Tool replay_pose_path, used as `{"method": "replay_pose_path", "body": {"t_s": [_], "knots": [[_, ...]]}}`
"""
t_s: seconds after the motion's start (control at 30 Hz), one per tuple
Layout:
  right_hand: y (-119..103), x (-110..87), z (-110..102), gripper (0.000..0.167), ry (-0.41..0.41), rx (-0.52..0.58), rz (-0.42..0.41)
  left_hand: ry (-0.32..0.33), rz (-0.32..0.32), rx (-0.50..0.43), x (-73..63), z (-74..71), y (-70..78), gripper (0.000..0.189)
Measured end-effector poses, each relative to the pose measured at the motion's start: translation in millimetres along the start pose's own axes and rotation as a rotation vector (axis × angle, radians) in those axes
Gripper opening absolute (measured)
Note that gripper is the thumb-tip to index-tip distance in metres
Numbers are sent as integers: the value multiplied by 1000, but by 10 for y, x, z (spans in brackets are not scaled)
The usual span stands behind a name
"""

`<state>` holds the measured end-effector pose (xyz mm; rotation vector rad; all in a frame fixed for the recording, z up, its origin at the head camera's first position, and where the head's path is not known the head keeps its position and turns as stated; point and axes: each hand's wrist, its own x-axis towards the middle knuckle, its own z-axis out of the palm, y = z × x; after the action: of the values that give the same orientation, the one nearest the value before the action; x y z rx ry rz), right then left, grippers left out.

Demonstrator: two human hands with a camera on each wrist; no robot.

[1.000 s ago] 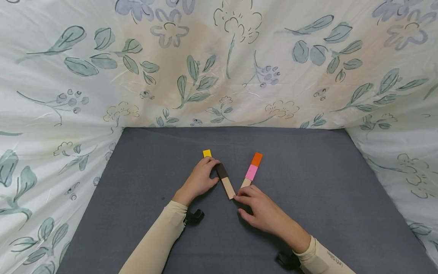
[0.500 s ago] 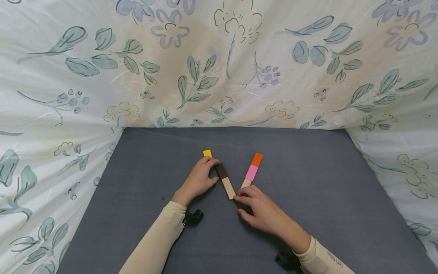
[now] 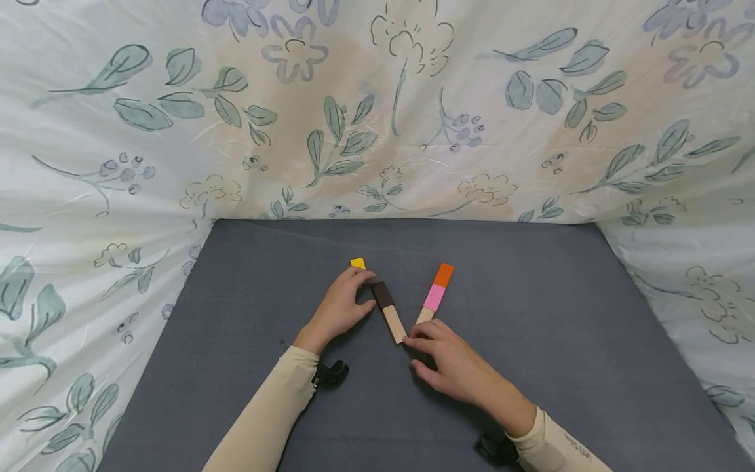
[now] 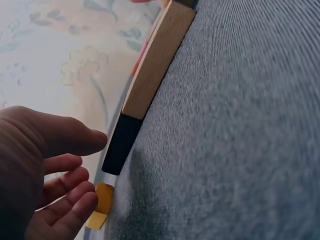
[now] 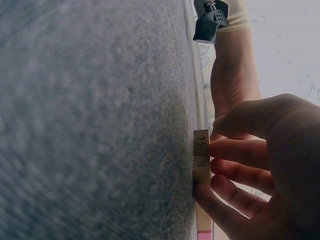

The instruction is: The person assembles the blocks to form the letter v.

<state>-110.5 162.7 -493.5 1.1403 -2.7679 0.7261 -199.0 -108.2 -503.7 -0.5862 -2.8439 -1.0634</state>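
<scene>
Two slanting rows of small blocks form a V on the grey cloth. The left row has a yellow block (image 3: 358, 263), a dark block (image 3: 383, 295) and a plain wooden block (image 3: 394, 324). An orange block (image 3: 444, 275), a pink block (image 3: 434, 297) and a partly covered wooden block (image 3: 425, 315) make the right row. My left hand (image 3: 337, 307) is beside the dark block, its thumb and fingers apart with nothing pinched between them. My right hand (image 3: 457, 360) touches the V's lower end with its fingertips, thumb away. Block ends marked 75 (image 5: 201, 143) and 50 (image 5: 201, 164) show there.
Grey cloth (image 3: 548, 314) covers the flat surface. A floral fabric (image 3: 348, 131) hangs along its back and sides. Black wrist-worn devices sit at the left wrist (image 3: 331, 373) and right wrist (image 3: 495, 450).
My left hand has drawn slightly left, its thumb and fingertips coming away from the dark block. The right hand and the blocks look unmoved.
</scene>
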Motion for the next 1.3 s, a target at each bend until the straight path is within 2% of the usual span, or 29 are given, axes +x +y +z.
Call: {"method": "replay_pose_path", "body": {"t_s": [0.4, 0.83, 1.3], "knots": [[16, -3, 12, 34, 1, -2, 2, -7, -25, -47, 4, -53, -52, 50], [5, -6, 4, 34, 5, 5, 5, 25, -51, -61, -1, -89, -85, 54], [6, -12, 13, 33, 10, 11, 2, 64, -78, -88, -35, -180, -200, 55]]}}
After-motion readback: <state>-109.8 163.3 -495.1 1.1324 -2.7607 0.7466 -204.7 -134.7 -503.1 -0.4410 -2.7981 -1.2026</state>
